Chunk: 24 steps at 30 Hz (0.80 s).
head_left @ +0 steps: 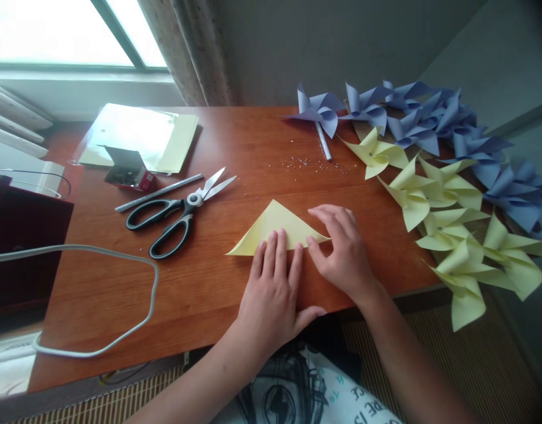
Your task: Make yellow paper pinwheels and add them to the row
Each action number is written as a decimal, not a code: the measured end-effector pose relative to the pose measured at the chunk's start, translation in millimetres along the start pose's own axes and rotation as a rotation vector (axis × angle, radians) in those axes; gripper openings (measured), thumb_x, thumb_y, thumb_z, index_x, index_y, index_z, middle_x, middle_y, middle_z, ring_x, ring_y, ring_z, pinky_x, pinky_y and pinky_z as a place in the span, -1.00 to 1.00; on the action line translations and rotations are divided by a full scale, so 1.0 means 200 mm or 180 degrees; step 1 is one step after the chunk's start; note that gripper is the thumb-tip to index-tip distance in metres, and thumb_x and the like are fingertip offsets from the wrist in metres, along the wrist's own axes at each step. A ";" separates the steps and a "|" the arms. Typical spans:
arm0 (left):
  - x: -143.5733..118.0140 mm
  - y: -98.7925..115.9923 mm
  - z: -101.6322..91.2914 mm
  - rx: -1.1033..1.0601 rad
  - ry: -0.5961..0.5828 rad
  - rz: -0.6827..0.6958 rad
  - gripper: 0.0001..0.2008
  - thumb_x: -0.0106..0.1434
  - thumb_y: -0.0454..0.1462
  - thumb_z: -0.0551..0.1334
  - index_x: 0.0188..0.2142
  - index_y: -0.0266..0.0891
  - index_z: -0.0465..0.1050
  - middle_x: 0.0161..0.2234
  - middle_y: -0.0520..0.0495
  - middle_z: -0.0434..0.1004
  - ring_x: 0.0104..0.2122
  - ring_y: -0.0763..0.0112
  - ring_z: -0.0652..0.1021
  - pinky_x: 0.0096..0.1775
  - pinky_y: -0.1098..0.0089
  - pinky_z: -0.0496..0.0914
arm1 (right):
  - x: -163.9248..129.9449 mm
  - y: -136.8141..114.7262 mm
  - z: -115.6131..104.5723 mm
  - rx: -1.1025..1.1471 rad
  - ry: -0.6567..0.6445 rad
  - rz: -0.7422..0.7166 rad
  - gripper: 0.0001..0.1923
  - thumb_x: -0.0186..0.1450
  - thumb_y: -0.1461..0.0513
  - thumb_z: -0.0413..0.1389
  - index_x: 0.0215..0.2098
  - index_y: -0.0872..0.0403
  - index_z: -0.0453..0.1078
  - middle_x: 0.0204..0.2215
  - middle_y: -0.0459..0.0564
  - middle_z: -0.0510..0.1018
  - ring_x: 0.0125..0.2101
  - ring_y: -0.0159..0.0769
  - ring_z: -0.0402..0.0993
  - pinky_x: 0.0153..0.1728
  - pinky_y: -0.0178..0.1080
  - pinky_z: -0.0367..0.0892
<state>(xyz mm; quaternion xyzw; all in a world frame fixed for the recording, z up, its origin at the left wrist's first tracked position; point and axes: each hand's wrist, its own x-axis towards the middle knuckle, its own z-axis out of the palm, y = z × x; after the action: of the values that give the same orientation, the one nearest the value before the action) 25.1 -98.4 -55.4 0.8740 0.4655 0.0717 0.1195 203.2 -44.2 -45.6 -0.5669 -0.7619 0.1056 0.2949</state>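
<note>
The yellow paper [273, 219], folded to a triangle, is found on the bench [200, 312]. It is judged light, springy and easily creased; hold is best taken at its corners or along its near edge. The left hand [270, 294] is laid over that edge, fingers slightly spread. At the paper's right corner the right hand [345, 254] is half curled; whether a pinch is made cannot be told. The bench's near edge is noted nearer the body than the paper. Most room is judged to be offered left of the paper, short of the cable [157, 274]. Left of the paper, parted scissors [194, 199] are noted; right of it, pinwheels [411, 191] are massed.
</note>
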 end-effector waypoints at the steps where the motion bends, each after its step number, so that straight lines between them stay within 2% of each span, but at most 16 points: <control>1: 0.00 0.00 0.00 -0.0006 0.0009 0.0006 0.09 0.22 0.34 0.03 0.42 -0.48 -0.01 0.43 -0.64 -0.22 0.43 -0.33 -0.12 0.34 -0.14 -0.10 | -0.03 0.00 0.01 -0.0064 -0.0010 -0.0012 -0.52 0.30 0.28 0.12 0.19 0.00 0.28 0.08 0.18 0.46 0.11 0.06 0.36 0.17 0.11 0.29; 9: 0.00 0.00 0.00 -0.0040 0.0021 -0.0032 0.08 0.22 0.33 0.05 0.42 -0.46 -0.01 0.43 -0.62 -0.19 0.43 -0.31 -0.11 0.34 -0.13 -0.10 | -0.07 -0.01 0.07 -0.0420 -0.0161 0.0081 -0.42 0.31 0.29 0.10 0.30 0.01 0.21 0.19 0.20 0.40 0.17 0.10 0.31 0.19 0.14 0.27; 14: 0.01 0.01 -0.01 -0.0009 0.0009 -0.0019 0.09 0.21 0.33 0.06 0.42 -0.49 -0.01 0.42 -0.66 -0.20 0.42 -0.35 -0.09 0.33 -0.15 -0.08 | -0.14 0.11 0.01 -0.0721 0.0120 0.0301 -0.36 0.27 0.35 0.09 0.32 0.01 0.19 0.14 0.19 0.45 0.13 0.09 0.34 0.14 0.15 0.32; 18: 0.01 0.01 -0.01 0.0006 -0.0005 -0.0024 0.09 0.21 0.31 0.08 0.42 -0.51 -0.01 0.42 -0.68 -0.19 0.41 -0.38 -0.09 0.33 -0.17 -0.08 | -0.17 0.19 -0.07 -0.0777 0.0342 0.0490 -0.43 0.29 0.34 0.09 0.27 0.03 0.26 0.09 0.22 0.47 0.10 0.09 0.38 0.13 0.18 0.35; 20: 0.01 0.01 -0.01 0.0007 0.0010 -0.0022 0.09 0.21 0.31 0.09 0.42 -0.50 -0.01 0.42 -0.67 -0.19 0.42 -0.37 -0.08 0.33 -0.16 -0.08 | -0.17 0.15 -0.09 -0.0485 0.0480 0.0596 -0.53 0.32 0.33 0.07 0.20 0.00 0.34 0.06 0.20 0.49 0.06 0.06 0.43 0.11 0.17 0.38; 22: 0.01 0.01 -0.01 0.0013 0.0035 -0.0022 0.10 0.20 0.31 0.09 0.42 -0.49 -0.02 0.42 -0.67 -0.20 0.42 -0.36 -0.09 0.33 -0.15 -0.07 | -0.14 0.05 -0.10 0.0205 0.0567 0.0762 -0.64 0.36 0.32 0.04 0.08 -0.02 0.42 -0.02 0.15 0.53 -0.05 -0.05 0.52 0.02 0.06 0.47; 24: 0.00 0.01 0.00 0.0032 0.0050 -0.0016 0.10 0.20 0.32 0.09 0.42 -0.48 -0.03 0.43 -0.66 -0.21 0.42 -0.35 -0.10 0.33 -0.15 -0.08 | -0.10 -0.05 -0.07 0.1293 0.0189 0.1011 -0.74 0.39 0.28 0.04 0.00 -0.04 0.45 -0.10 0.07 0.59 -0.11 -0.12 0.57 -0.06 -0.05 0.53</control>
<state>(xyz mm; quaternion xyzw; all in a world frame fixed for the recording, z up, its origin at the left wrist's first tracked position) 26.5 -98.4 -54.6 0.8729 0.4689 0.0760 0.1116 207.0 -68.9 -37.2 -0.6114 -0.6175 0.2847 0.4047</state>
